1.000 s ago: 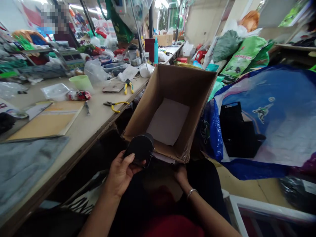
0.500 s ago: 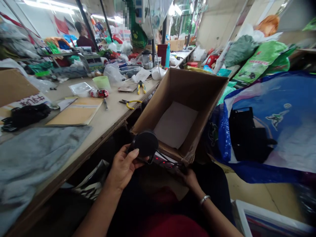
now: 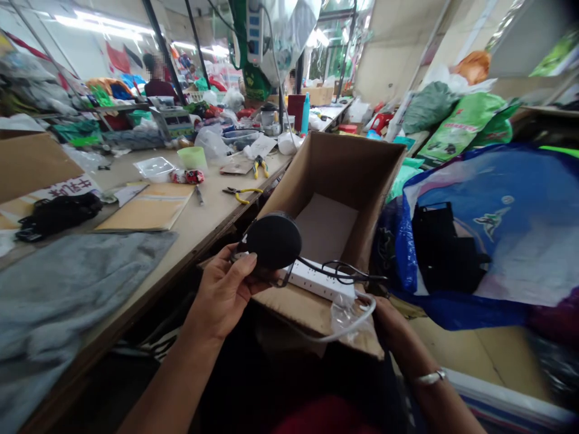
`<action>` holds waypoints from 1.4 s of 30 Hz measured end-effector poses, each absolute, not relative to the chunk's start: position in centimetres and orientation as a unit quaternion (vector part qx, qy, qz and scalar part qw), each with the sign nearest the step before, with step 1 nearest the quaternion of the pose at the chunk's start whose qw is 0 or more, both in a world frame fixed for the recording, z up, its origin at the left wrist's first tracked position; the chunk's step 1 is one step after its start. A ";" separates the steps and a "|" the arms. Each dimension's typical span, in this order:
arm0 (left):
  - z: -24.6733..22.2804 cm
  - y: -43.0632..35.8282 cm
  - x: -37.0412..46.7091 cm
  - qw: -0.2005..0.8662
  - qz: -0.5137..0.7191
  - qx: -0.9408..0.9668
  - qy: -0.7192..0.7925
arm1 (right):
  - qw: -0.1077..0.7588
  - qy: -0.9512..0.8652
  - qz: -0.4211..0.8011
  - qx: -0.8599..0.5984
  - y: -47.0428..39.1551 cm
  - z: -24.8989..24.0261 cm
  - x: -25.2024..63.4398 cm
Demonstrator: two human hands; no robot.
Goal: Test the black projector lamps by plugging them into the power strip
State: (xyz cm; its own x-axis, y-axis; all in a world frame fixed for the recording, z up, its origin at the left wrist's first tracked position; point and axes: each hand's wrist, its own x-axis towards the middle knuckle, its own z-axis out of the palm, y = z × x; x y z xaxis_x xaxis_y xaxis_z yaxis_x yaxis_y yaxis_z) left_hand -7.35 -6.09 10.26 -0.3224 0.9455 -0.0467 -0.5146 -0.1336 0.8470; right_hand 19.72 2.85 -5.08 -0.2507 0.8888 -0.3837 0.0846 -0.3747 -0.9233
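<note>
My left hand [image 3: 226, 283] is closed around the edge of a round, flat black device [image 3: 274, 241], thumb on the near side. A thin black cable [image 3: 339, 271] runs from the device to the right, partly looped. Beneath that cable, a white power strip [image 3: 312, 278] with rows of sockets lies along the near side of an open cardboard box [image 3: 280, 187]. Its white cord [image 3: 357, 325] curves round beside crumpled clear plastic [image 3: 344, 310]. My right hand [image 3: 393, 325] is at the box's near right corner, close to the cord; its fingers are mostly hidden.
On the workbench [image 3: 190, 223] at left lie yellow-handled pliers [image 3: 244, 194], yellow-green pliers [image 3: 259, 167], a yellow notebook [image 3: 149, 208] and grey cloth [image 3: 81, 295]. A blue bag [image 3: 520, 205] holding black items stands right. A person [image 3: 159, 84] sits far off.
My right hand has moved right, away from the power strip. The strip now shows its sockets and cord; its red lights no longer show. The black device has risen slightly.
</note>
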 end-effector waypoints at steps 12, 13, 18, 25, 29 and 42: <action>3.5 -5.8 -6.8 0.602 0.643 0.206 0.425 | 0.217 -0.536 0.567 -0.586 0.7 -5.5 23.1; 3.3 -5.8 -6.6 0.606 0.639 0.200 0.430 | 0.203 -0.547 0.560 -0.588 0.4 -5.7 23.2; 3.2 -6.3 -6.3 0.629 0.608 0.189 0.446 | 0.201 -0.589 0.502 -0.601 -0.3 -5.2 24.6; 4.6 -5.4 -7.0 0.616 0.637 0.212 0.411 | 0.309 -0.691 0.372 -0.538 -1.0 3.5 22.7; 5.8 -4.9 -7.5 0.612 0.647 0.243 0.385 | 0.278 -0.712 0.437 -0.474 -1.5 3.1 19.8; 6.4 -4.5 -7.4 0.610 0.652 0.269 0.362 | 0.250 -0.822 0.260 -0.441 -1.7 -1.1 18.3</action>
